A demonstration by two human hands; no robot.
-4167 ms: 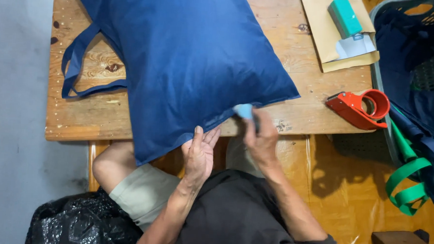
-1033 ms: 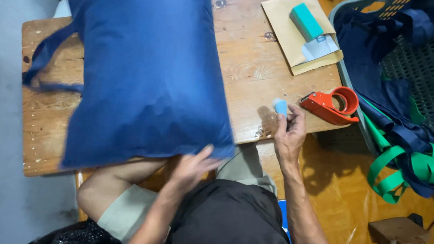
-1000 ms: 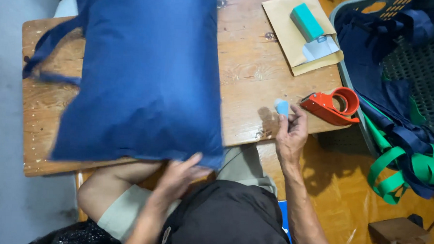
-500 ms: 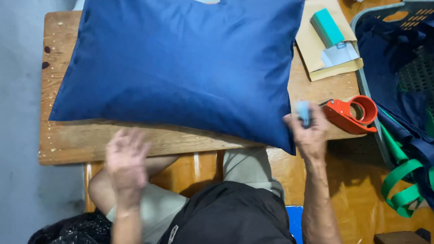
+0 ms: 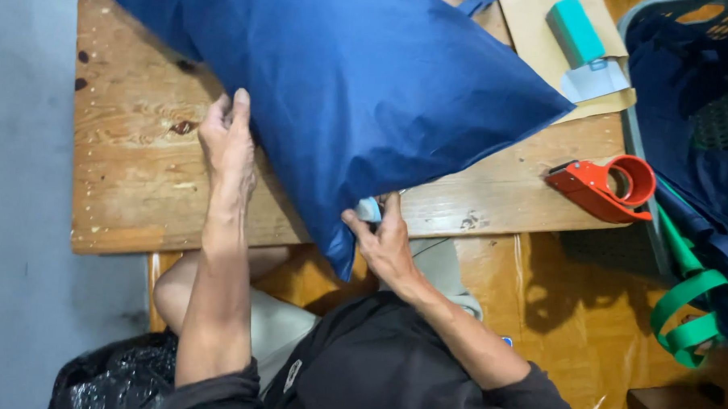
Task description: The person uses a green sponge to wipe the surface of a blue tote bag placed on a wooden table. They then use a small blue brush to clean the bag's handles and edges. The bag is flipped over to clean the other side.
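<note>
A flat tan envelope (image 5: 539, 41) lies at the table's far right corner, partly under the blue bag. On it rests a teal rectangular box (image 5: 576, 30), tilted, with a pale grey-white packet (image 5: 598, 78) touching its near end

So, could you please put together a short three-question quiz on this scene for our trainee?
1. True or false: the left hand rests on the edge of the blue fabric bag.
2. What does the right hand hold at the bag's lower edge?
A. the red tape dispenser
B. a small light-blue object
C. the teal-handled scraper
3. What does the scraper lie on?

Key:
1. True.
2. B.
3. A brown envelope on the wooden table.
</note>
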